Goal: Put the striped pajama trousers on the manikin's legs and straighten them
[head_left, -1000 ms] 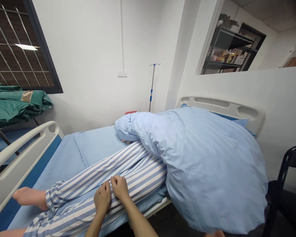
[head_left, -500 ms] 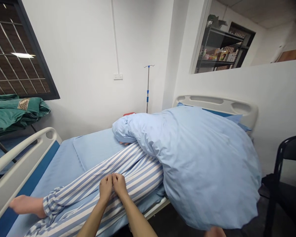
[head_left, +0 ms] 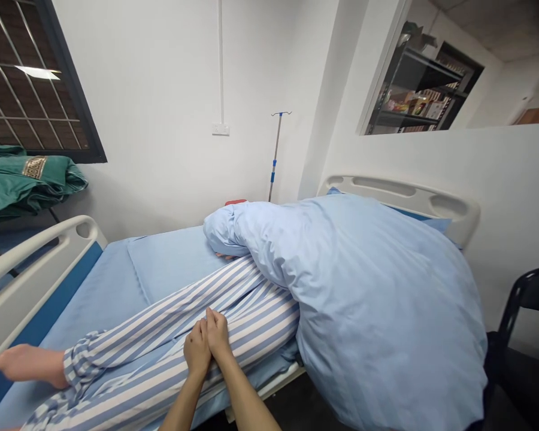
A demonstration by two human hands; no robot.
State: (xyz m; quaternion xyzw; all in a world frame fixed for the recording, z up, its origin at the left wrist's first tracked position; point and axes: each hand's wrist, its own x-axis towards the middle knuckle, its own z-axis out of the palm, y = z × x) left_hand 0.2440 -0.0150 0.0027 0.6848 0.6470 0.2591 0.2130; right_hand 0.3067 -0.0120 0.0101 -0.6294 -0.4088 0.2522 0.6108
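My left hand (head_left: 197, 350) and my right hand (head_left: 217, 332) are side by side and touching, above the near leg of a figure lying on the bed. The fingers of both are curled in, and whatever they may hold is hidden. Beneath them are blue-and-white striped trousers (head_left: 251, 335). One bare foot (head_left: 33, 365) sticks out at the left end. A light blue quilt (head_left: 377, 299) covers the upper body, bunched at the hips and hanging over the near side of the bed.
The bed has a pale footboard (head_left: 40, 251) at left and a headboard (head_left: 413, 191) at right. An IV pole (head_left: 275, 155) stands behind it by the wall. Green folded cloth (head_left: 36, 179) lies at far left. A black chair (head_left: 525, 317) stands at right.
My hands have drawn closer together, with the right slightly farther forward than the left. The view has shifted a little. The quilt and the legs look the same.
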